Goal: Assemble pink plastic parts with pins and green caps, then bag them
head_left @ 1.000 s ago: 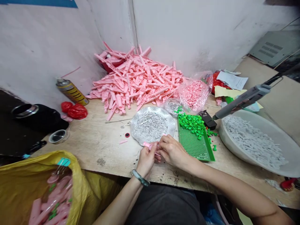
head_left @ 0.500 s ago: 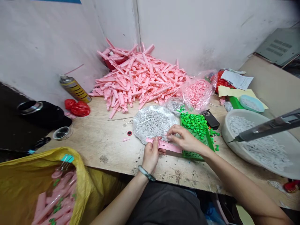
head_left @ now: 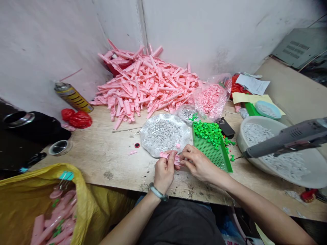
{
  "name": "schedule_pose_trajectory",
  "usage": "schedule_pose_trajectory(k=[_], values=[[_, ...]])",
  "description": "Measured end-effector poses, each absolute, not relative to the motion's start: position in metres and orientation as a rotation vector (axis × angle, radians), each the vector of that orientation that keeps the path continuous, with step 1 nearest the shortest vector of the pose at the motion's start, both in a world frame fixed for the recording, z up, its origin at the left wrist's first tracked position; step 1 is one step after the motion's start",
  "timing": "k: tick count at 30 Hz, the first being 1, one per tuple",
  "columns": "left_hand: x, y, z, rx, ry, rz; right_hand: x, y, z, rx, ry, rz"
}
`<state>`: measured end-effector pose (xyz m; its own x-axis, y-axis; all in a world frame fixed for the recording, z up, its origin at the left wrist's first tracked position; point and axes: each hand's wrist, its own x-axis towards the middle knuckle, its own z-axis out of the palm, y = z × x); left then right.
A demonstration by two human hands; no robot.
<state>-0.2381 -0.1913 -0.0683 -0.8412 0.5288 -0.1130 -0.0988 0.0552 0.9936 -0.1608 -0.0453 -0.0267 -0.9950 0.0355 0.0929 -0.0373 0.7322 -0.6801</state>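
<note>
My left hand (head_left: pixel 163 172) is closed around a pink plastic stick part (head_left: pixel 167 156), held just above the table's front edge. My right hand (head_left: pixel 198 165) meets it from the right, fingers pinched against the same pink part; a small pink piece (head_left: pixel 178 146) stands up at the fingertips. Just behind the hands lies a clear bag of small white parts and pins (head_left: pixel 165 134). To the right sits a green perforated tray (head_left: pixel 216 153) with several bright green small parts (head_left: pixel 208 131) heaped at its far end.
A big heap of pink stick parts (head_left: pixel 145 85) lies against the wall. A bag of small pink pieces (head_left: pixel 211 98), a white basin of white parts (head_left: pixel 278 153), a grey hanging tool (head_left: pixel 286 137), a spray can (head_left: pixel 70 97) and a yellow bag of assembled pink parts (head_left: pixel 38 204) surround the work spot.
The right hand has come back from the bag of white parts to the pink part, which is now covered more by both hands. The grey tool swung at the right.
</note>
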Motion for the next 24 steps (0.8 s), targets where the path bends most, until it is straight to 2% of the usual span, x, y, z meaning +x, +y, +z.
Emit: schedule_pose_trajectory(k=[4,9,16,24], values=[[-0.235,-0.191,-0.072,0.366,1.828,1.845,-0.161,-0.039,-0.025,0.076,-2.834,1.231],[-0.23,-0.189,-0.072,0.357,1.808,1.865,-0.159,-0.033,-0.017,0.155,-2.909,1.218],[-0.229,-0.189,-0.073,0.441,1.881,1.844,-0.153,-0.04,-0.014,0.017,-2.929,0.951],[-0.227,-0.188,-0.071,0.448,1.865,1.855,-0.151,-0.042,-0.015,0.051,-2.911,0.915]])
